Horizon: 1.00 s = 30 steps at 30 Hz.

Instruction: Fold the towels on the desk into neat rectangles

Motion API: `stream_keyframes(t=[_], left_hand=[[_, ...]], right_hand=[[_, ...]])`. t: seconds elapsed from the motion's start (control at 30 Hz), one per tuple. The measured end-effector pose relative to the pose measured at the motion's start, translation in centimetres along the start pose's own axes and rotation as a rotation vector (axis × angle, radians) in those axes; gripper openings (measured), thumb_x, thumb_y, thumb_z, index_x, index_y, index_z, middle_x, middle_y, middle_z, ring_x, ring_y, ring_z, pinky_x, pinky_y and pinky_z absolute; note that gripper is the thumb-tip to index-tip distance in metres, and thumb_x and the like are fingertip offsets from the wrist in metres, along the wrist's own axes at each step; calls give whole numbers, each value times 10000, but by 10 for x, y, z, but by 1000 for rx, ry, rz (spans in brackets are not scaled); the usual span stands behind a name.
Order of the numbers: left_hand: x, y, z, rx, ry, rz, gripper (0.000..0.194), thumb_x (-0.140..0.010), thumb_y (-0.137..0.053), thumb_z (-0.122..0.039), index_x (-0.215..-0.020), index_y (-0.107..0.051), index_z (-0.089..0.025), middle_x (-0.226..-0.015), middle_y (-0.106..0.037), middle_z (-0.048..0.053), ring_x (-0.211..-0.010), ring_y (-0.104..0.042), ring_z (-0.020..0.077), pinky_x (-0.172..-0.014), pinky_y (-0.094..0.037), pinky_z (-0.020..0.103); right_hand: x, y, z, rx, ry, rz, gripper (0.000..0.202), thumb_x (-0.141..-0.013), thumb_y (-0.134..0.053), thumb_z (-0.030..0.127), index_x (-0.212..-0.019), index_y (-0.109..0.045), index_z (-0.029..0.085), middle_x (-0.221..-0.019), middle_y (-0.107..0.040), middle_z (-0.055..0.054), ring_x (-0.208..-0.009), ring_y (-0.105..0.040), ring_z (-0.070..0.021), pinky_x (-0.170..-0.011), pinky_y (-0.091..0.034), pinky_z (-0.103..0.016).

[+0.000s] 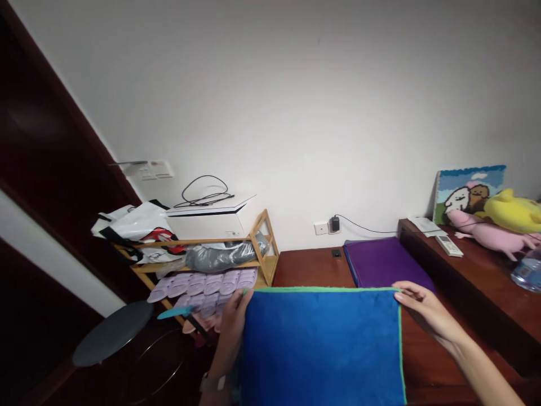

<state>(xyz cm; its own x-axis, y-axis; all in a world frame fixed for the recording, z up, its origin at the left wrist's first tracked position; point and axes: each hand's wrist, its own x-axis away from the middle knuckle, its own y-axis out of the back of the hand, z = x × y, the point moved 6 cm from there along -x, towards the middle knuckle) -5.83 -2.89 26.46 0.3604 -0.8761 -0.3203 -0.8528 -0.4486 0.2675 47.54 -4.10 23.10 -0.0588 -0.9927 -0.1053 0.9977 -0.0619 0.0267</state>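
Observation:
A blue cloth [323, 344] with a green edge hangs stretched out in front of me. My left hand [235, 313] pinches its upper left corner, and my right hand [418, 300] pinches the upper right corner between thumb and fingers. The cloth's top edge runs nearly level between both hands, while its lower part passes out of the picture. Behind it, a folded purple cloth [386, 262] lies on the dark red wooden surface [313, 267].
On the left stands a wooden rack [267, 248] with slippers [211, 283], a white box [211, 220] and a bag [139, 223]. A round stool [114, 332] is beside it. The raised ledge [473, 265] at right carries a remote [448, 246], plush toys [494, 232] and a bottle [528, 272].

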Motion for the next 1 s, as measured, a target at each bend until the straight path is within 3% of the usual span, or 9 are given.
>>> stream_keyframes(t=[0.13,0.2,0.3,0.37,0.43,0.53,0.63,0.77,1.0], left_hand=[[-44,-58,40,-176,-12,60,561,-898,-514,-710,-902,-684,-176,-871,-763,87,-853,-713,247,-771,-582,352],[-47,-83,59,-250,-10,48,531,-921,-502,-638,-1005,-704,-154,-1010,-774,158,-1012,-715,303,-915,-572,444],[-12,-109,92,-319,-33,74,433,-934,-522,-517,-1080,-733,-168,-1192,-749,186,-1212,-655,337,-1102,-477,518],[32,-122,119,-379,-103,176,372,-949,-526,-450,-1114,-759,-211,-1260,-747,139,-1261,-641,309,-1151,-452,486],[80,-133,146,-559,-287,334,423,-1008,-459,-411,-1295,-718,-240,-1404,-693,100,-1353,-595,282,-1182,-435,474],[130,-131,192,-813,-385,449,511,-1055,-409,-421,-1537,-526,-302,-1617,-512,51,-1500,-453,272,-1223,-397,499],[147,-120,218,-931,-383,499,554,-1066,-398,-460,-1610,-387,-354,-1681,-406,24,-1540,-391,263,-1245,-363,513],[149,-106,224,-963,-362,503,566,-1065,-409,-479,-1618,-344,-377,-1693,-372,20,-1550,-369,269,-1256,-340,526],[157,-93,220,-980,-314,515,571,-1069,-391,-488,-1625,-332,-370,-1704,-344,31,-1557,-351,282,-1246,-353,551]], right_hand=[[-65,-28,-31,163,29,-50,574,-756,-772,632,-1118,-773,187,-1088,-791,-142,-1025,-723,-284,-938,-594,-423],[-86,-48,-51,274,29,-122,569,-814,-675,639,-1144,-767,185,-1088,-789,-150,-1054,-720,-305,-983,-577,-480],[-75,-81,-95,350,29,-176,518,-885,-574,589,-1167,-762,197,-1159,-773,-160,-1184,-675,-335,-1125,-474,-551],[-42,-99,-131,431,68,-155,481,-920,-529,536,-1171,-763,199,-1237,-753,-161,-1260,-638,-332,-1186,-420,-539],[-1,-114,-168,630,144,-67,496,-976,-448,491,-1257,-739,204,-1368,-702,-148,-1325,-607,-314,-1199,-420,-508],[48,-121,-220,900,135,40,542,-1012,-412,464,-1455,-626,237,-1565,-560,-88,-1476,-476,-305,-1249,-363,-513],[70,-116,-245,1036,102,105,597,-1017,-408,494,-1578,-480,304,-1664,-410,-21,-1562,-329,-298,-1281,-295,-556],[76,-112,-252,1080,112,136,616,-1033,-379,528,-1632,-339,390,-1692,-319,38,-1582,-266,-257,-1294,-268,-546],[78,-116,-250,1082,69,104,632,-1043,-378,501,-1640,-348,297,-1697,-310,-23,-1579,-283,-278,-1297,-227,-557]])
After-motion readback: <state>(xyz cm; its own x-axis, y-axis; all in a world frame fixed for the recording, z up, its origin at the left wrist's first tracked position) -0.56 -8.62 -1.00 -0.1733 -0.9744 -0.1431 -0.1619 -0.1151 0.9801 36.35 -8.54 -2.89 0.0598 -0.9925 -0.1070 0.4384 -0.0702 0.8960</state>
